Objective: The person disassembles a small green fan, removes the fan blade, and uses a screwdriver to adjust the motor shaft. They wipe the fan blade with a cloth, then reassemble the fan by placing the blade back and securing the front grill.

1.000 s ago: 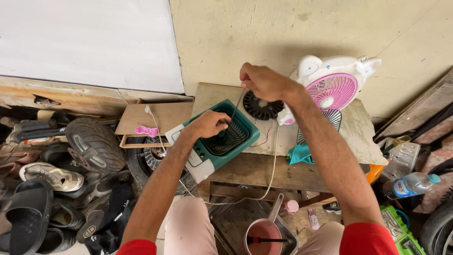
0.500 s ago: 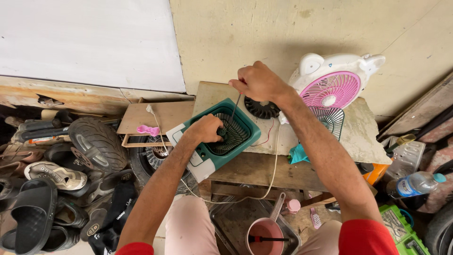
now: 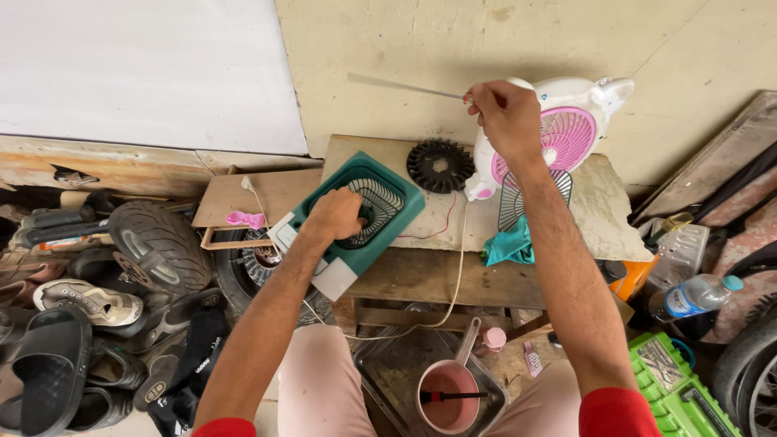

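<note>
**Thin rod lifted clear of the green fan housing**

The right hand is raised above the desk, its grip pinched tight on a thin metal rod that runs out level to the left of the fingertips, in front of the wall. Just behind and to the right of that hand stands a white and pink fan, with a wire grille leaning below the wrist and a teal cloth lower still.

The left hand rests on the green fan housing, its grip closed over the housing's dark wire guard (the fingertips themselves are hidden under the knuckles). The housing lies tilted at the desk's left edge. A black impeller wheel lies between the two hands, apart from both. Below the desk, near the knees, a pink cup holds a dark-handled tool.
</note>
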